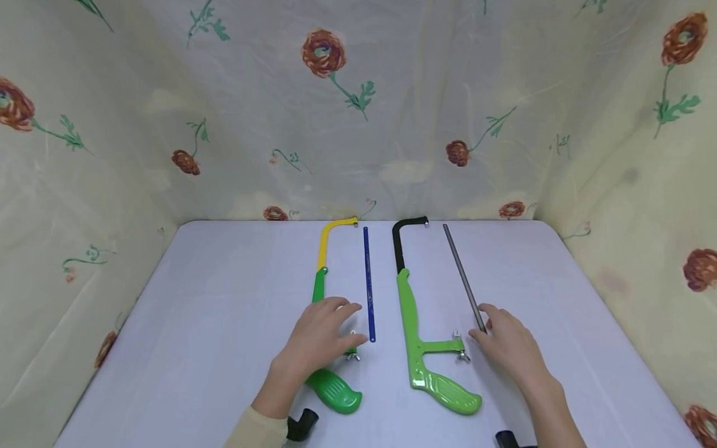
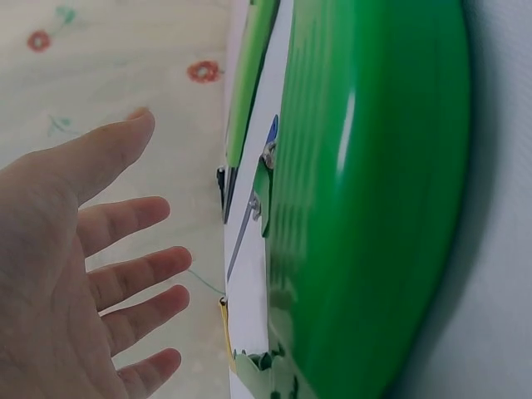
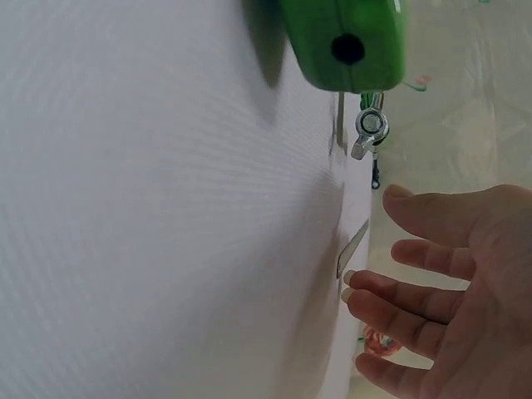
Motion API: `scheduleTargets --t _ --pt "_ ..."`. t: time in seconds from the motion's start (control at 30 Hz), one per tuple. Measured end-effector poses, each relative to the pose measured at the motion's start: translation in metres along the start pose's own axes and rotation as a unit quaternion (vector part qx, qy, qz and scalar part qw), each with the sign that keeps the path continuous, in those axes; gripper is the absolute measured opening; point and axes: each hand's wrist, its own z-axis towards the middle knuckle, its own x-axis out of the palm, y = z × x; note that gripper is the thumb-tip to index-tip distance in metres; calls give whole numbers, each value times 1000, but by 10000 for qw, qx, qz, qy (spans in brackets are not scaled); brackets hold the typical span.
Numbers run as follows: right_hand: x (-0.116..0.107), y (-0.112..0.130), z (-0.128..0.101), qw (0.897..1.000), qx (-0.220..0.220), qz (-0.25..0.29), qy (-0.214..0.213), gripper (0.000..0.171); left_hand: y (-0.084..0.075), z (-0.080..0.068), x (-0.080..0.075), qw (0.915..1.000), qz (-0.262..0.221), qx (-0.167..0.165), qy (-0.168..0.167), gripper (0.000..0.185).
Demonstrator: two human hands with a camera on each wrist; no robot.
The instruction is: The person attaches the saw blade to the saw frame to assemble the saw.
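Observation:
A hacksaw frame with a yellow front (image 1: 323, 246) and dark green handle (image 1: 336, 391) lies at the left, partly hidden under my left hand (image 1: 319, 333). That hand hovers over it with fingers spread, thumb and fingertips toward a blue saw blade (image 1: 368, 283); in the left wrist view it holds nothing. The second hacksaw frame, light green (image 1: 411, 311) with a black front (image 1: 398, 246), lies in the middle. My right hand (image 1: 512, 345) is beside the near end of a grey saw blade (image 1: 462, 270), its thumb and fingers apart with nothing gripped in the right wrist view (image 3: 449, 291).
Everything lies on a white-covered table (image 1: 224, 298). Flower-patterned cloth (image 1: 392, 124) walls in the back and both sides. Metal wing nuts (image 1: 463, 356) stick out from the frames' crossbars. Black pieces (image 1: 302, 425) at the front edge are partly cut off, by my forearms.

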Motion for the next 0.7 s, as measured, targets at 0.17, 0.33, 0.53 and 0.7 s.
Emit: scheduleTargets --t 0.17,0.33,0.53,0.7 --pt "1 -1 3 9999 107 8 46 58 -5 2 1 9999 50 148 9 61" --pt "1 1 7 9998 168 143 16 54 -10 5 1 9993 95 366 6 61" --pt "-1 3 10 9997 214 128 -83 50 -16 10 5 9992 97 366 154 61" --pt "-2 3 12 9994 290 185 -103 48 -22 13 6 9988 183 432 126 60"
